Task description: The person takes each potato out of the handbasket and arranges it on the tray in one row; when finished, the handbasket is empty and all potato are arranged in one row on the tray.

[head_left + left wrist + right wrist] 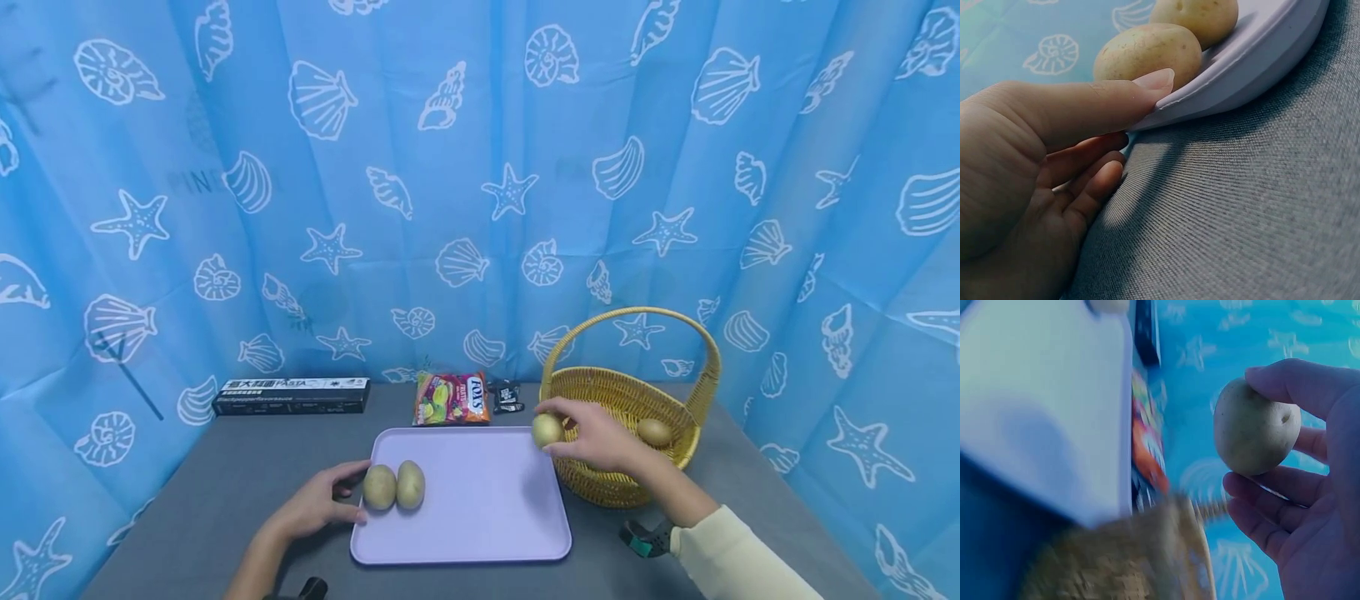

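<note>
My right hand (592, 435) holds a potato (1257, 428) between thumb and fingertips, raised beside the basket's left rim and the tray's far right corner. The wicker basket (618, 492), yellow with a tall arched handle, has another potato (655, 432) inside. At the left edge of the lilac tray (487, 500), my left hand (318, 502) grips the rim; its thumb lies over the edge and the other fingers curl below it in the left wrist view. Two potatoes lie side by side on the tray near that hand, a rounder one (379, 487) and a longer one (410, 485).
Behind the tray lie a colourful FOX'S candy bag (452, 398) and a small black packet (507, 397). A black pasta box (291, 397) stands at the back left. A blue seashell curtain (480, 208) hangs behind the grey table (225, 492).
</note>
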A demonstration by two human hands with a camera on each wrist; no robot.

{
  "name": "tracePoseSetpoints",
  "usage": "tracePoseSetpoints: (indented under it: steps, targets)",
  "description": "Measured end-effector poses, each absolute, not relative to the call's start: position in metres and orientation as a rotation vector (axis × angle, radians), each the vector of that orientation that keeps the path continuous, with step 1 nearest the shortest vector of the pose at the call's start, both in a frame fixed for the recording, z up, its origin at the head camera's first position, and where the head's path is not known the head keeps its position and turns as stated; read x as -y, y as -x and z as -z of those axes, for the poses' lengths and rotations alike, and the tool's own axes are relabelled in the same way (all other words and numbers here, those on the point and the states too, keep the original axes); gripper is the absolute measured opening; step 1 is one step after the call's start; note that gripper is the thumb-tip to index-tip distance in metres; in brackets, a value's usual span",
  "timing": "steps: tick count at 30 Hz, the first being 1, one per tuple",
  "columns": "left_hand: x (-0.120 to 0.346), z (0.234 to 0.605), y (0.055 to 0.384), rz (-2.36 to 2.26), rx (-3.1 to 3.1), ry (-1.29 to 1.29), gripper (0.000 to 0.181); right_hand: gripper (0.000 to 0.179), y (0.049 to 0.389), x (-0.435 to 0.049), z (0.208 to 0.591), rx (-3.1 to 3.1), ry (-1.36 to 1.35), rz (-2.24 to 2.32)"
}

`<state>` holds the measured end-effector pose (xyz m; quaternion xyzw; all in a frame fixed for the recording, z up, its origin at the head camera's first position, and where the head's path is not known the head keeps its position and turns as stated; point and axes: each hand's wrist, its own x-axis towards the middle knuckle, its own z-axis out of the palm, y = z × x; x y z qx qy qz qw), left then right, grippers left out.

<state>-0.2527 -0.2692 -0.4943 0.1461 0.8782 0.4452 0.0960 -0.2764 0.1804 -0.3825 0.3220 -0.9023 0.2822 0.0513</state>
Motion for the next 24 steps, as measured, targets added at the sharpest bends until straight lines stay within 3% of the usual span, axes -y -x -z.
tracePoseSetpoints:
  steps: [12,24]
  targets:
    - [0.27,0.493,0.252,-1.337,-2.593,-0.402,0.086,0.049,0.269,-0.109,0.42,2.723,-1.206,-0.938]
    - [0.269,0.495,0.254,-1.314,-2.609,-0.435,0.084,0.061,0.278,-0.051,0.454,2.877,-1.134,-0.932]
